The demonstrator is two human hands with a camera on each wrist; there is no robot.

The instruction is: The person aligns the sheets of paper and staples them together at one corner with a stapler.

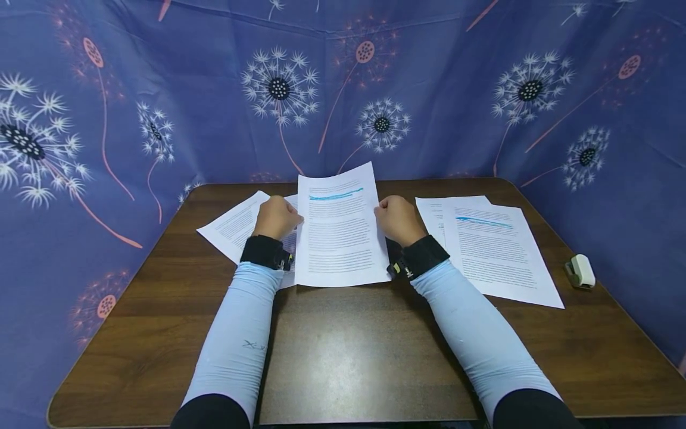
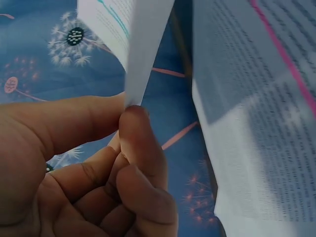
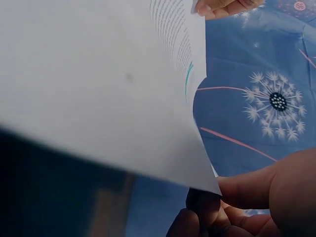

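Note:
Both hands hold up a printed sheet of paper [image 1: 340,238] with blue highlighter strokes near its top, in the middle of the head view. My left hand [image 1: 277,217] pinches the sheet's left edge between thumb and forefinger, as the left wrist view shows at the paper edge [image 2: 143,64]. On the opposite edge, my right hand [image 1: 399,219] pinches the paper between thumb and fingers; its thumb [image 3: 247,187] lies on the sheet in the right wrist view. Behind the left hand lie printed sheets [image 1: 233,223], one with a pink highlighted line [image 2: 281,47] in the left wrist view.
Right of the right hand, two overlapping printed sheets [image 1: 498,256] lie on the brown wooden table [image 1: 370,351]; the front one has a blue highlighted line. A small white and dark object [image 1: 580,271] sits near the table's right edge. A blue dandelion-patterned cloth [image 1: 439,89] hangs behind.

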